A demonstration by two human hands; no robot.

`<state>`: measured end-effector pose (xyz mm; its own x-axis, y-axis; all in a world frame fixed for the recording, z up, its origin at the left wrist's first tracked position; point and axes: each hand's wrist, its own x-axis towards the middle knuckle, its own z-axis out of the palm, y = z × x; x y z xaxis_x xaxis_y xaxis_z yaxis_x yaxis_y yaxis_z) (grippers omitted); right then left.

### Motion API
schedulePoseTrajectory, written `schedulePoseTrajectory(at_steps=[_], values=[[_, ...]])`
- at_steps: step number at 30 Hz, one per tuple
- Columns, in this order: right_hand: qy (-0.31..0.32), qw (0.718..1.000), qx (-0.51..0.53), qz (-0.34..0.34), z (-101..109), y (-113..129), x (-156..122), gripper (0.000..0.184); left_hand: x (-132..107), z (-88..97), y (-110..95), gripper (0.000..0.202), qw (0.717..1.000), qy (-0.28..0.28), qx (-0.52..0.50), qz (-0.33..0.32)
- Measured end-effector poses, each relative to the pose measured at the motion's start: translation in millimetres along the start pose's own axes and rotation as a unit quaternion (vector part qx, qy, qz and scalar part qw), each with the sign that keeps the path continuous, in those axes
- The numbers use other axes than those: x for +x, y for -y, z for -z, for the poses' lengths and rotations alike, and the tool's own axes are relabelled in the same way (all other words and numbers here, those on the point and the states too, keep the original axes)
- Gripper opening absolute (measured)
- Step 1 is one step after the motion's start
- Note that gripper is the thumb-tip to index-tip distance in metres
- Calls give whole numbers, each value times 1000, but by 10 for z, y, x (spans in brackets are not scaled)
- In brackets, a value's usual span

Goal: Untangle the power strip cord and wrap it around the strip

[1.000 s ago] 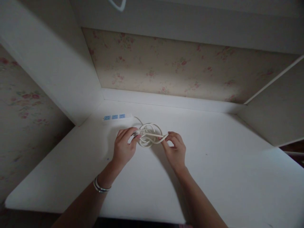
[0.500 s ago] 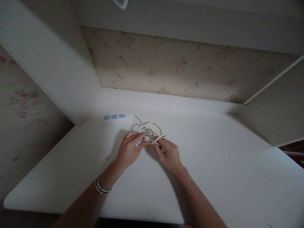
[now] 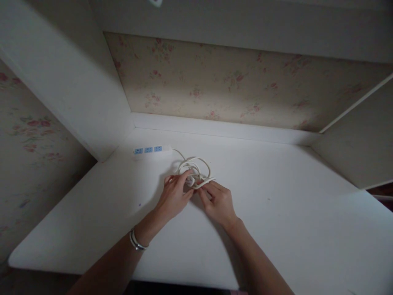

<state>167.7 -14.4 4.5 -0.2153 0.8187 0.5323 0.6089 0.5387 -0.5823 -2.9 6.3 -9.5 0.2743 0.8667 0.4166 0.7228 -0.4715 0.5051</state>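
Observation:
A white power strip with three blue socket panels lies toward the back left of the white desk. From its right end a white cord runs into a loose, looped bundle in front of me. My left hand is curled round the left side of the bundle, its thumb and fingers on a white plug at the cord's end. On the bundle's right, my right hand pinches the cord, with a doubled length crossing over the fingertips. Parts of the fingertips are hidden behind the loops.
The white desk has a raised strip along its back, below flowered wallpaper. Side panels stand at left and right. A shelf overhangs the back.
My left hand has shifted slightly right and its fingers have moved over the plug, closer to my right hand. The right hand stays nearly in place, and the view has tilted a little.

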Motion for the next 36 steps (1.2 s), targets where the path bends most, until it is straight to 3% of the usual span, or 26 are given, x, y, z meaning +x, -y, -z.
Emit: schedulePoseTrajectory(at_steps=[5,8,10,13,18,22,26,28,32,36], values=[[-22,996,36,-73,45,-6,32,19,-2,37,-37,48,1000,2,15,-21],[-26,985,76,-155,81,-58,35,16,30,64,7,34,1000,-23,2,13],[-6,966,160,-201,98,-78,38,14,62,67,73,30,997,-55,-4,51],[-24,901,352,-251,130,-67,71,11,98,68,178,28,990,-103,-16,90],[-184,726,609,-261,285,-33,184,17,105,50,275,31,983,-144,-29,106],[-226,652,680,-247,411,-122,225,19,129,-19,322,42,967,-117,-165,152],[-261,629,700,-216,467,-307,209,15,171,-32,323,49,917,-29,-346,195],[-276,627,698,-209,476,-390,198,17,157,0,294,54,911,23,-369,180],[-274,621,702,-215,457,-445,201,24,68,59,224,87,968,77,-224,80],[-272,604,703,-259,376,-341,236,25,19,37,233,79,992,74,-91,35]])
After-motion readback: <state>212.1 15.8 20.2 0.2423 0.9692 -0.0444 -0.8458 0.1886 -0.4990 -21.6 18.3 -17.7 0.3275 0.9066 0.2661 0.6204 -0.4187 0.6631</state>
